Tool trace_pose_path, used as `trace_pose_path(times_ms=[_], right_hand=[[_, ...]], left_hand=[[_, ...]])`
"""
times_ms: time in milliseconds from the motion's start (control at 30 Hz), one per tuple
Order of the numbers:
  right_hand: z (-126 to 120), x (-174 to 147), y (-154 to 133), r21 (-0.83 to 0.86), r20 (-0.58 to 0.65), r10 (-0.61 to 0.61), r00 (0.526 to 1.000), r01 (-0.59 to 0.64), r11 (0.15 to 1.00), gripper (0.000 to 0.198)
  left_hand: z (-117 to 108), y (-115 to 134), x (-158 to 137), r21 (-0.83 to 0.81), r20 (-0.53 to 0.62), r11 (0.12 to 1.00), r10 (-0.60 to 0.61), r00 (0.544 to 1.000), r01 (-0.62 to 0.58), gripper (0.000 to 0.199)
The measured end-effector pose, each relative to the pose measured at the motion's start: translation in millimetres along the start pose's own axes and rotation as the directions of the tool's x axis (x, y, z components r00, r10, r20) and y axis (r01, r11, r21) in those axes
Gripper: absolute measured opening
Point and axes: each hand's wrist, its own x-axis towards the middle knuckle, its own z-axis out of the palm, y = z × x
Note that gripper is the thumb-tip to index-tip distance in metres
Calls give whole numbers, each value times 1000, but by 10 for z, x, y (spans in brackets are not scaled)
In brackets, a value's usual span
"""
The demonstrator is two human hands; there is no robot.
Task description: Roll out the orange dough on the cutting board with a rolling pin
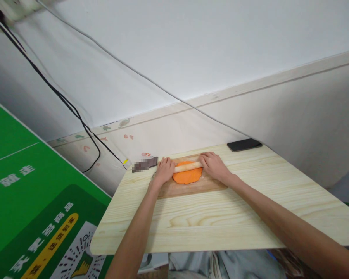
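Observation:
A pale wooden rolling pin [188,167] lies across a flat, roundish orange sheet of dough [187,177]. My left hand [164,170] is closed over the pin's left end, and my right hand [213,164] covers its right end. Both ends of the pin are hidden under the fingers. Beneath the dough is a brown wooden board [192,190], resting on the light wood-grain table [192,228]. The dough spreads out on the near and far sides of the pin.
A dark phone [244,145] lies at the table's back right. Near the back left edge is a dark flat object [145,164], partly blurred out. A grey cable [151,80] runs down the wall, black cables [58,93] hang left, and a green printed panel [31,186] stands beside the table.

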Motion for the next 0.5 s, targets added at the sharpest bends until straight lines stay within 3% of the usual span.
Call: trace_pose_path(times_ms=[167, 367, 500], right_hand=[[2, 15, 26, -48, 2, -66, 998, 66, 997, 46], [38, -300, 6, -61, -62, -175, 983, 171, 983, 52], [33, -579, -6, -50, -98, -175, 980, 170, 984, 61]], left_hand=[[4, 37, -50, -26, -9, 997, -71, 997, 71, 45], [-48, 125, -380, -39, -119, 997, 67, 991, -72, 49], [-41, 232, -598, -121, -191, 993, -25, 981, 2, 56]])
